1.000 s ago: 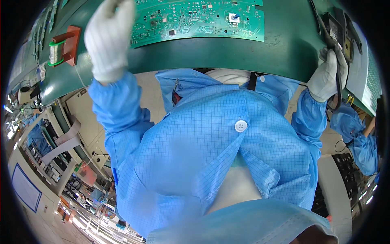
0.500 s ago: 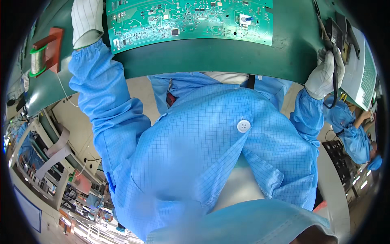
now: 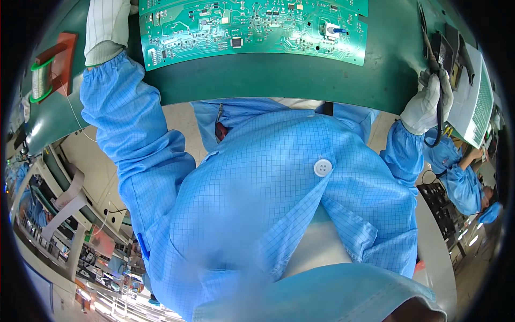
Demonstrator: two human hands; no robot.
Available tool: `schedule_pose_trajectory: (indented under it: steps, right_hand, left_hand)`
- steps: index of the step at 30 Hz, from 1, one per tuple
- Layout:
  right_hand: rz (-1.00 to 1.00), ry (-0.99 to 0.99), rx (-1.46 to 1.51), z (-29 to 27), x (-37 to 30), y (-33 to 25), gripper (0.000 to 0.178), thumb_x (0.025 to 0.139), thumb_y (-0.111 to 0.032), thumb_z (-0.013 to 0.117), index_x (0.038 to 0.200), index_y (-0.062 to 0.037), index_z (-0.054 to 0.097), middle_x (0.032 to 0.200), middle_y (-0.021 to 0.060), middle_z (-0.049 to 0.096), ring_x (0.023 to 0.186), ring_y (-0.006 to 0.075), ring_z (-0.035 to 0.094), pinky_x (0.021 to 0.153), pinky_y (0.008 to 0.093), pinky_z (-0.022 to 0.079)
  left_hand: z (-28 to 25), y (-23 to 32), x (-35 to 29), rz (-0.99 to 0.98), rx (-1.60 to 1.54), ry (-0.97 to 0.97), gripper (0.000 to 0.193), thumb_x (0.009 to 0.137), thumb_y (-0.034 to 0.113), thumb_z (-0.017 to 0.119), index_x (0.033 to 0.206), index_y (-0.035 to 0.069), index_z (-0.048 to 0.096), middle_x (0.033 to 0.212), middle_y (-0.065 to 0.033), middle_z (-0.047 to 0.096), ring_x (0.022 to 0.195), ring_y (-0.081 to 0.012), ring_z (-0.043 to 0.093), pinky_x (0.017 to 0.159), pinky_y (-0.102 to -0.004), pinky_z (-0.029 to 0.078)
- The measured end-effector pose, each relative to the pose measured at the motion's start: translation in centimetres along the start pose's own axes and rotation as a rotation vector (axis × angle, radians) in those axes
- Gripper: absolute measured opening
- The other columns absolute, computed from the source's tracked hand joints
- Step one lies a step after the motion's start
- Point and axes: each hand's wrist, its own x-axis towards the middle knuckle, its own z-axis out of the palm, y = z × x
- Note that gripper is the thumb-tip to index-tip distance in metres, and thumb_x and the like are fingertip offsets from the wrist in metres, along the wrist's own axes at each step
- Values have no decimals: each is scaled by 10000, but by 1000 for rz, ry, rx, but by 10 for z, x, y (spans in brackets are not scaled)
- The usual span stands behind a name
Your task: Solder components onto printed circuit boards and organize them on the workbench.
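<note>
A green printed circuit board lies on the dark green mat at the top of the view, its far part cut off. On it stands a small white component with a blue shaft. My left hand, in a white striped glove, is beside the board's left edge. Its fingers mostly run out of the picture at the top. At the mat's right side, my gloved right hand is closed around a soldering iron. The iron points away from me, and its black cord loops below the hand.
A solder wire spool sits on a red-brown holder at the left, its wire trailing over the mat. Dark stands and a pale vented box are at the right. Beyond them a person in blue sits.
The view has shifted slightly, with the spool and my left hand lying farther left and the board's right end a little farther right. My right hand keeps its hold on the soldering iron.
</note>
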Motion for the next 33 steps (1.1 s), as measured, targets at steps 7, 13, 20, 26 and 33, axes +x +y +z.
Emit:
schedule_pose_trajectory:
  steps: [7,13,20,26,33]
  right_hand:
    - [19,-11,4,-1,0,-5,285,967,-53,622,1216,82,596,1081,213,694,875,226,712,801,327,591]
    - [22,23,30,-4,3,-2,282,963,-68,641,1201,80,612,1084,206,695,893,223,714,814,320,592]
    - [74,33,24,-6,2,-7,285,966,-79,635,1203,77,615,1088,193,699,928,216,714,832,317,592]
    - [56,71,115,-4,5,-10,279,927,-75,703,1149,80,635,1012,179,719,869,212,721,762,307,591]
    - [96,33,78,-3,6,-10,258,947,-58,658,1167,77,653,1069,182,714,884,200,715,797,279,569]
  left_hand:
    - [0,11,-8,102,-146,-57,227,940,222,592,955,2,539,838,-68,569,716,-125,533,617,-268,446]
    - [28,21,-17,-35,-468,-126,158,923,142,613,988,33,519,862,-35,623,629,-67,530,526,-188,417]
    - [62,-4,-9,400,-87,-165,243,991,215,654,1039,-18,606,821,-12,612,649,-61,563,583,-208,451]
    - [50,-11,-7,417,-24,-191,105,955,127,635,946,23,640,777,-54,612,642,-120,595,590,-242,476]
    - [58,15,-9,-41,-470,-120,181,882,129,671,968,52,532,790,-24,593,541,-79,509,479,-208,423]
